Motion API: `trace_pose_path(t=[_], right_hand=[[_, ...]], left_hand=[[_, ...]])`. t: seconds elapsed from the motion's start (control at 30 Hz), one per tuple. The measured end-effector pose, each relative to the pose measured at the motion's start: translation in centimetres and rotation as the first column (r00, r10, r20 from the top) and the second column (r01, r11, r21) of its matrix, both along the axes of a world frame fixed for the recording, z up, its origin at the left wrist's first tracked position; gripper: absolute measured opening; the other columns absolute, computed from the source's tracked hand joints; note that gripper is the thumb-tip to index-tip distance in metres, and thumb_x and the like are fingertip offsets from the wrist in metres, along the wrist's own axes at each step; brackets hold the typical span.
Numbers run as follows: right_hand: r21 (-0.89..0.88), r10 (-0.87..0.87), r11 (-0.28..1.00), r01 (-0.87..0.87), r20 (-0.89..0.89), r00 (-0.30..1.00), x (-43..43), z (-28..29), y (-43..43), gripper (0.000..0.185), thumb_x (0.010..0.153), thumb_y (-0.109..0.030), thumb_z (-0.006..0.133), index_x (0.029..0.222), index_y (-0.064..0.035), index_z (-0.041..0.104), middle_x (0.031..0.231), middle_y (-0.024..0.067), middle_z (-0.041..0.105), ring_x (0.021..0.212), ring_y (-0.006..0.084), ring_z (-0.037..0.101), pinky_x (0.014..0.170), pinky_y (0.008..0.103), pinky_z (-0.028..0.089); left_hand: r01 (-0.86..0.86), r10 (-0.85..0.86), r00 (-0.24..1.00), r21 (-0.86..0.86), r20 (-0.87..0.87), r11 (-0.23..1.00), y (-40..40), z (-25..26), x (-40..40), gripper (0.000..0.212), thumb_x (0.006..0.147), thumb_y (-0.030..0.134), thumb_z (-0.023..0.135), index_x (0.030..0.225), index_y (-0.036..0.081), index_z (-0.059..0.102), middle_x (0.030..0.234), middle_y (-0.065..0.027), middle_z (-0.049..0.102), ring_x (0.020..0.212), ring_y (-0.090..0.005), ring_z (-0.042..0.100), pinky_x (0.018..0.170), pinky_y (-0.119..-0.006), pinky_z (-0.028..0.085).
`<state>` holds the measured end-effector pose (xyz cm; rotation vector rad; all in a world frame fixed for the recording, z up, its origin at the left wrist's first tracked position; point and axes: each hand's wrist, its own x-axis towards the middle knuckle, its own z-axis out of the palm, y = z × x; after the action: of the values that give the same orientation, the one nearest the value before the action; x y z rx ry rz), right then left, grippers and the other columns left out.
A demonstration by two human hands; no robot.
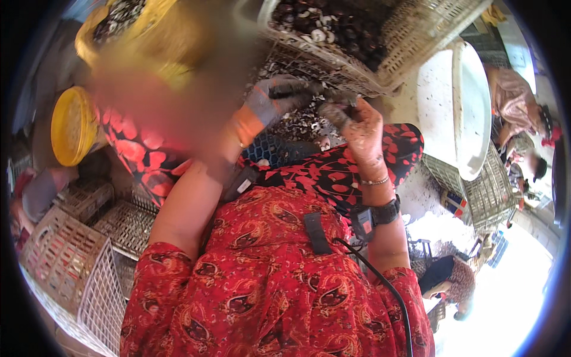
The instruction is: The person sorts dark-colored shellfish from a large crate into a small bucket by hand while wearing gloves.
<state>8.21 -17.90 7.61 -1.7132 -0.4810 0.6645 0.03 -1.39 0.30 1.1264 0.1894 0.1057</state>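
Observation:
My left hand (pixel 274 100), in a grey and orange work glove, has its fingers curled above a heap of dark pieces and pale curved bits (pixel 308 125). Facing it from the right is my right hand (pixel 359 122), its skin dirty and its fingers bent inward. Motion blur and dark matter between the fingertips hide what either hand grips. Just beyond them stands a plastic crate (pixel 330 58) with dark, rounded pieces and pale scraps inside. Below the hands, a blue netted surface (pixel 279 151) shows between my legs.
A yellow bucket (pixel 71 127) is at the left, below a yellow sack (pixel 151 26). On the right stand a large white tub (pixel 470 111) and a crate (pixel 490 192). More crates (pixel 62 254) are at lower left. Other people (pixel 513 98) work at both sides. A blur covers the upper left.

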Motion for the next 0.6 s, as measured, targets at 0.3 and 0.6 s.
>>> trace_pose_path(t=[0.3,0.6], right_hand=[[0.012,-0.042,0.999,0.042,-0.002,0.999,0.0,0.6,0.0,0.031,0.074,0.004,0.064,0.103,0.0041,0.055,0.092,0.0055,0.062,0.073,0.0098,0.059,0.058,0.0199,0.047],[0.052,-0.143,0.99,0.133,0.408,0.902,1.7,-1.0,0.4,0.034,0.071,0.007,0.063,0.104,0.0044,0.054,0.098,0.0068,0.059,0.088,0.0134,0.056,0.081,0.0248,0.044]], left_hand=[[-0.186,0.185,0.983,0.084,0.015,0.979,0.3,-0.1,0.1,0.021,0.082,0.005,0.058,0.103,0.001,0.062,0.103,-0.0077,0.062,0.092,-0.0136,0.057,0.081,-0.025,0.044],[-0.246,0.291,0.956,0.439,-0.036,0.864,-1.0,0.2,0.1,0.021,0.077,0.009,0.065,0.097,0.003,0.064,0.094,-0.0066,0.065,0.082,-0.0103,0.06,0.074,-0.023,0.047]])
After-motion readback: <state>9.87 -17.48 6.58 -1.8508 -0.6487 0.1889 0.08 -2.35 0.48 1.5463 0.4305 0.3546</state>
